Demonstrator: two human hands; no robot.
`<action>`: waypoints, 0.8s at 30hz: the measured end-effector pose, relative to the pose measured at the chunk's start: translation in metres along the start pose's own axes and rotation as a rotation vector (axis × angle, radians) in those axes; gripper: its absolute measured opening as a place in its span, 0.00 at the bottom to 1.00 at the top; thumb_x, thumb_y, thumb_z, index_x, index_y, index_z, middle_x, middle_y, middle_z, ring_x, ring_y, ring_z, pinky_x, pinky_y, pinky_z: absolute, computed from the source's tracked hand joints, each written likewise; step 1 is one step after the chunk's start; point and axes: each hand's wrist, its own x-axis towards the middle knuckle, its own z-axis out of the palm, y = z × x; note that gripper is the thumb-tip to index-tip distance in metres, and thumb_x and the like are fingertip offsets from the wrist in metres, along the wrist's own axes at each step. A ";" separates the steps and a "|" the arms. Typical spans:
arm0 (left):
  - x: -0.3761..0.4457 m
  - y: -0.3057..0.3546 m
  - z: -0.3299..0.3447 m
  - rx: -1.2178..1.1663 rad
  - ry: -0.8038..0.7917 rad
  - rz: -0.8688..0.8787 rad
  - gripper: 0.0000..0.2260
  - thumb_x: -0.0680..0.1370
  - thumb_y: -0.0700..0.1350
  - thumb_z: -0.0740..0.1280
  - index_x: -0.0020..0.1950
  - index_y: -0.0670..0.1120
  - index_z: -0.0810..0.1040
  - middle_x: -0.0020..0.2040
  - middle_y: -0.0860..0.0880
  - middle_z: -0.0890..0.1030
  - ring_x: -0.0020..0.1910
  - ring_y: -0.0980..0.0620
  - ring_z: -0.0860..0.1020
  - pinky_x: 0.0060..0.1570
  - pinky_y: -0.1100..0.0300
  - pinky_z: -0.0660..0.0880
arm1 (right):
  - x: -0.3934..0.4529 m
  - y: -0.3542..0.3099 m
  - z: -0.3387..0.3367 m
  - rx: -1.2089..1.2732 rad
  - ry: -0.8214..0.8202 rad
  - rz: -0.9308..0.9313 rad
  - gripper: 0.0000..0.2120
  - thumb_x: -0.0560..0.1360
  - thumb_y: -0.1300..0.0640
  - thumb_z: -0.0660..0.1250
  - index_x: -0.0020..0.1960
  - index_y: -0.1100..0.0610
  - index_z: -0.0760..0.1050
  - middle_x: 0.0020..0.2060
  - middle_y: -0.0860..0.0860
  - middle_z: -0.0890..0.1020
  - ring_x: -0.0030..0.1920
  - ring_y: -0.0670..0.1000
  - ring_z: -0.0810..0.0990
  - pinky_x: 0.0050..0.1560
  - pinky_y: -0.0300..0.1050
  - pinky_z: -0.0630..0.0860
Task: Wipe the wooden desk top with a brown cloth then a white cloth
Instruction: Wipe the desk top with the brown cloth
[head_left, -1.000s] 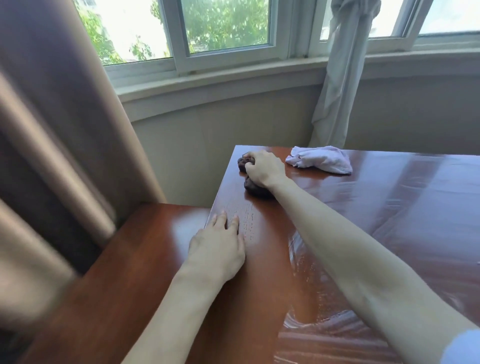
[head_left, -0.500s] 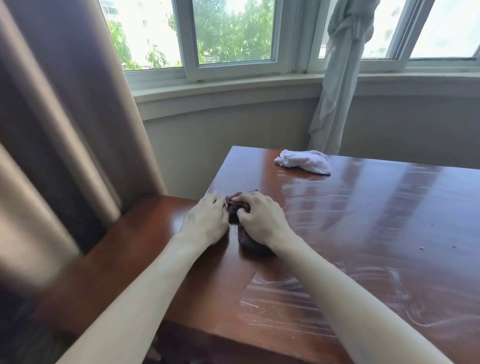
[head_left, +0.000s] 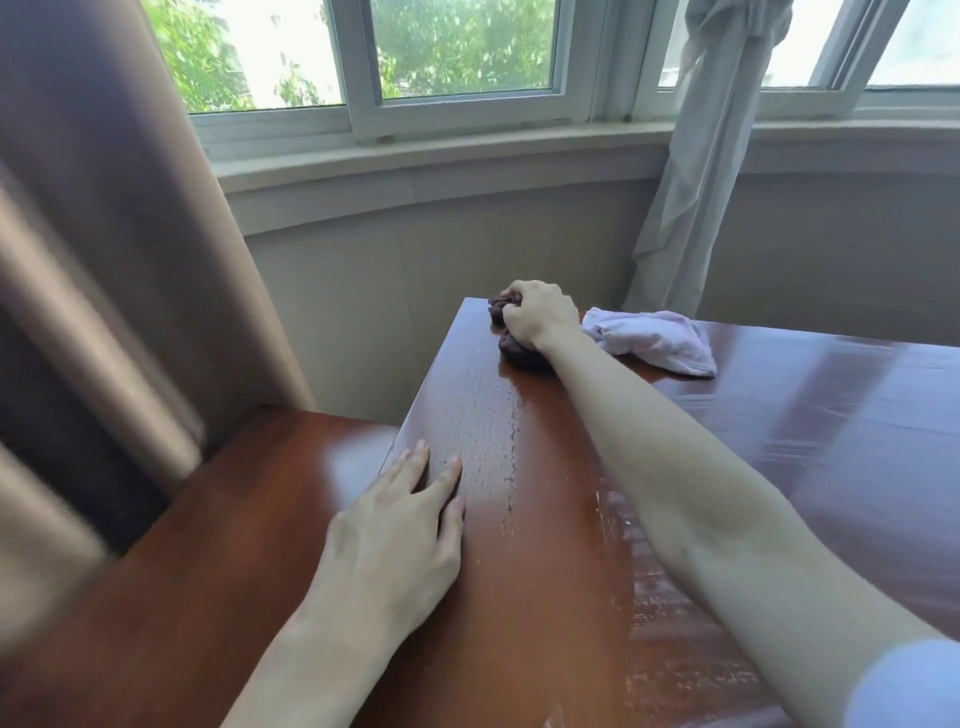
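My right hand (head_left: 537, 314) grips a bunched brown cloth (head_left: 519, 353) and presses it on the far left corner of the glossy wooden desk top (head_left: 545, 493). Wet streaks show along the desk's left strip. A crumpled white cloth (head_left: 654, 340) lies on the desk just right of that hand, touching my wrist. With fingers straight, my left hand (head_left: 400, 535) rests flat on the desk's left edge, nearer to me.
A lower wooden surface (head_left: 208, 545) adjoins the desk on the left. A brown curtain (head_left: 93, 260) hangs at the left, and a tied grey curtain (head_left: 696, 171) hangs behind the desk's far edge. A window sill (head_left: 441, 156) and wall lie beyond.
My right hand pushed the brown cloth from the near left edge back up to the far left corner. My left hand let go of the cloth and lies flat on the desk.
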 end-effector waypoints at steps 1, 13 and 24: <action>0.000 0.001 -0.001 0.005 -0.001 -0.007 0.22 0.85 0.58 0.49 0.80 0.66 0.55 0.82 0.60 0.52 0.80 0.58 0.54 0.67 0.57 0.69 | 0.005 0.000 0.002 -0.019 -0.001 -0.001 0.16 0.77 0.56 0.62 0.61 0.48 0.82 0.61 0.53 0.82 0.62 0.59 0.78 0.57 0.48 0.72; 0.057 0.030 -0.050 0.104 -0.095 -0.137 0.12 0.79 0.49 0.60 0.55 0.49 0.81 0.54 0.45 0.79 0.49 0.42 0.77 0.48 0.55 0.71 | -0.181 0.002 -0.030 0.049 -0.137 -0.246 0.20 0.75 0.55 0.63 0.63 0.42 0.80 0.65 0.43 0.79 0.64 0.51 0.77 0.58 0.46 0.72; 0.203 0.150 0.004 -0.123 -0.077 0.389 0.31 0.79 0.52 0.66 0.80 0.52 0.60 0.77 0.44 0.63 0.76 0.43 0.62 0.73 0.46 0.64 | -0.222 0.038 -0.047 0.099 -0.043 -0.188 0.18 0.73 0.52 0.62 0.61 0.41 0.78 0.61 0.40 0.77 0.63 0.51 0.73 0.54 0.50 0.73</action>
